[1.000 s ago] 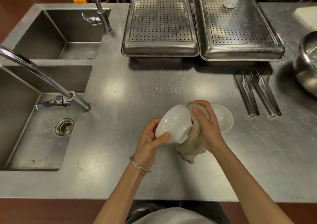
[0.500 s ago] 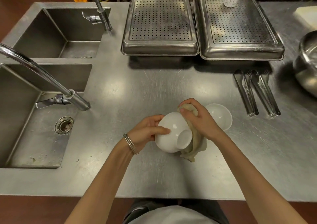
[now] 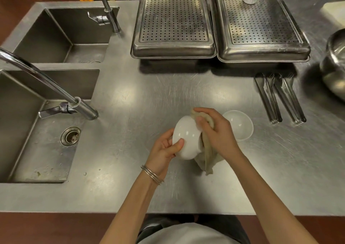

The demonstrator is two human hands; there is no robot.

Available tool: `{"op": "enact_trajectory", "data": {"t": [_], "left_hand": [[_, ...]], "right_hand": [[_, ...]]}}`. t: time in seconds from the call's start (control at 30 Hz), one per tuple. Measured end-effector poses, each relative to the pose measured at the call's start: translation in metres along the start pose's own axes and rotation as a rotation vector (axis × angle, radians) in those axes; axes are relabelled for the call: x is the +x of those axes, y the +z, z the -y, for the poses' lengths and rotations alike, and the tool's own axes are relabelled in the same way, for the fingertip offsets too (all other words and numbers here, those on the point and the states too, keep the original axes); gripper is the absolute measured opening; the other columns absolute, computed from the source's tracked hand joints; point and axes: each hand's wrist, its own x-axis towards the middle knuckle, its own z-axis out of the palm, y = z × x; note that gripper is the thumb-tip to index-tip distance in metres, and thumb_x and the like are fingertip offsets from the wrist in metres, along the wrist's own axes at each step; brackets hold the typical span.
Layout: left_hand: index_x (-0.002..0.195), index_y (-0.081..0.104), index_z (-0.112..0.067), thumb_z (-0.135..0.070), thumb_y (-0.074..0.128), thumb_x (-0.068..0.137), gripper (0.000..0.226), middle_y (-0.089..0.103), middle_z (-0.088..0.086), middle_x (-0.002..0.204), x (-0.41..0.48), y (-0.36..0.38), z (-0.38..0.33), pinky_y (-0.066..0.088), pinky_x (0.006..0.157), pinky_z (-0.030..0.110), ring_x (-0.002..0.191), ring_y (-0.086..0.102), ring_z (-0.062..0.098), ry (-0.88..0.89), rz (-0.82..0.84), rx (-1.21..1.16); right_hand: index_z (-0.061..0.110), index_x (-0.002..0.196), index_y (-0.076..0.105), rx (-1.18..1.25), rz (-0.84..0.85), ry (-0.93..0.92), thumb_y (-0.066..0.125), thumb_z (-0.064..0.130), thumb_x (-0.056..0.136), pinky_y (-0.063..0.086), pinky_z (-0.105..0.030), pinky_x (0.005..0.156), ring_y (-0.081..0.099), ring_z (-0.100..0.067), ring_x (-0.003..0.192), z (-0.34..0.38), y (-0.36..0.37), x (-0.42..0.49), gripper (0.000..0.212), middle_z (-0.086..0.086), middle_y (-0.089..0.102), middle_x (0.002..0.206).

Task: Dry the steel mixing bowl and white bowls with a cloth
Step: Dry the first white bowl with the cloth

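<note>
L hand [image 3: 164, 149]: grips held white bowl [image 3: 186, 137] from near-left side, thumb pressed on outer wall. Other fingers are behind it, I can't see how they lie.
R hand [image 3: 219, 134]: fingers curled over cloth [image 3: 207, 156], pressing it to the bowl's base side. Cloth tail hangs low toward counter [image 3: 168, 94]; can't tell if touching.
Held bowl pos: off the counter, tipped on its side, outer wall toward me, front-centre.
2nd white bowl [image 3: 241, 127]: mouth up on counter, just right of R hand, partly hidden by it.
Steel mixing bowl [image 3: 335, 66]: far right edge, cut by frame, well apart from both hands, nobody on it.
Step (my read): wiping outside/foot of 1st bowl. 2nd bowl + steel bowl prob still to do.
Risk 1: glazed bowl, maybe wet, held by one hand only. A hard rub from R could twist it out, and a drop on the steel top = chip.
Risk 2: R hand pulling back could knock the 2nd bowl, which sits v. near.
Risk 3: cloth tail drags on counter, picks up water, re-wets bowl.
Vs 0.5 s ago: L wrist rolled back; L hand lay higher over bowl's top-left then. Bowl foot faced me then, now it's turned under the cloth. R hand + cloth shifted w/ it.
Unchanged: 2nd bowl, steel bowl, tongs [image 3: 280, 98] in same spots.
</note>
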Motion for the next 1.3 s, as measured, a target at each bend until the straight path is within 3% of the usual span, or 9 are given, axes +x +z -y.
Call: {"op": "enact_trajectory", "data": {"t": [0.17, 0.27, 0.4, 0.6, 0.77, 0.83, 1.0, 1.13, 1.3], "left_hand": [[0.102, 0.063, -0.017, -0.011, 0.067, 0.076, 0.027, 0.072, -0.005, 0.088, 0.005, 0.009, -0.009, 0.052, 0.067, 0.020, 0.085, 0.066, 0.010, 0.101, -0.045, 0.058], [0.102, 0.063, -0.015, -0.004, 0.062, 0.082, 0.023, 0.072, -0.005, 0.085, 0.007, 0.009, -0.011, 0.052, 0.065, 0.020, 0.082, 0.067, 0.009, 0.064, -0.062, 0.035], [0.108, 0.062, -0.016, -0.016, 0.061, 0.075, 0.033, 0.071, -0.003, 0.096, 0.006, 0.001, -0.013, 0.053, 0.071, 0.025, 0.093, 0.065, 0.014, 0.046, -0.016, 0.010], [0.120, 0.055, -0.012, -0.019, 0.055, 0.083, 0.038, 0.064, 0.006, 0.117, 0.006, -0.003, -0.001, 0.056, 0.078, 0.031, 0.107, 0.061, 0.021, -0.048, -0.080, -0.380], [0.131, 0.046, -0.006, -0.022, 0.051, 0.082, 0.052, 0.055, 0.015, 0.129, 0.016, 0.010, 0.000, 0.056, 0.080, 0.030, 0.110, 0.057, 0.025, -0.076, -0.184, -0.424], [0.131, 0.046, -0.004, -0.022, 0.049, 0.085, 0.050, 0.054, 0.017, 0.128, 0.020, 0.016, -0.002, 0.054, 0.082, 0.028, 0.110, 0.056, 0.025, -0.084, -0.187, -0.447], [0.106, 0.056, -0.003, -0.018, 0.045, 0.094, 0.022, 0.069, 0.011, 0.082, 0.031, 0.017, -0.004, 0.056, 0.054, 0.023, 0.075, 0.066, 0.019, -0.284, -0.322, -0.619], [0.093, 0.056, 0.001, -0.017, 0.051, 0.093, 0.018, 0.070, 0.011, 0.066, 0.035, 0.015, 0.001, 0.056, 0.054, 0.030, 0.081, 0.060, 0.023, -0.360, -0.423, -0.714], [0.111, 0.052, -0.003, -0.016, 0.047, 0.094, 0.021, 0.062, 0.013, 0.097, 0.038, 0.017, -0.005, 0.057, 0.063, 0.030, 0.088, 0.059, 0.022, -0.269, -0.373, -0.664]], "right_hand": [[0.012, 0.123, 0.057, -0.212, -0.067, -0.270, 0.050, 0.012, 0.094, 0.032, -0.009, 0.100, 0.046, 0.001, 0.117, 0.004, 0.015, -0.012, 0.030, 0.000, 0.055, 0.126], [0.009, 0.122, 0.058, -0.315, 0.037, -0.422, 0.050, 0.011, 0.093, 0.033, -0.018, 0.106, 0.045, -0.007, 0.125, -0.002, 0.014, -0.019, 0.030, -0.006, 0.055, 0.130], [0.025, 0.116, 0.059, -0.098, -0.009, -0.190, 0.050, 0.012, 0.094, 0.034, -0.003, 0.091, 0.048, 0.015, 0.107, 0.013, 0.002, 0.003, 0.027, 0.014, 0.059, 0.116], [0.019, 0.116, 0.061, 0.171, -0.057, 0.111, 0.052, 0.011, 0.093, 0.043, -0.019, 0.097, 0.055, 0.001, 0.111, -0.015, 0.003, -0.019, 0.026, 0.011, 0.062, 0.118], [0.027, 0.125, 0.051, -0.029, -0.122, -0.144, 0.053, 0.008, 0.092, 0.035, -0.009, 0.097, 0.048, 0.009, 0.115, 0.004, 0.014, -0.024, 0.038, 0.014, 0.054, 0.126], [0.023, 0.132, 0.046, -0.157, -0.083, -0.291, 0.053, 0.003, 0.091, 0.034, -0.019, 0.105, 0.043, 0.000, 0.126, 0.005, 0.030, -0.027, 0.046, 0.010, 0.048, 0.134], [0.003, 0.125, 0.052, -0.389, -0.109, -0.575, 0.051, 0.002, 0.092, 0.035, -0.034, 0.109, 0.045, -0.022, 0.128, -0.039, 0.043, -0.049, 0.032, -0.011, 0.054, 0.128], [0.003, 0.121, 0.057, -0.300, -0.120, -0.470, 0.044, 0.016, 0.097, 0.034, -0.026, 0.108, 0.047, -0.013, 0.125, -0.039, 0.026, -0.059, 0.031, -0.011, 0.058, 0.125], [0.008, 0.118, 0.061, -0.283, -0.142, -0.310, 0.052, 0.011, 0.090, 0.035, -0.016, 0.104, 0.050, -0.005, 0.119, -0.034, 0.030, -0.051, 0.030, -0.005, 0.058, 0.124]]}}
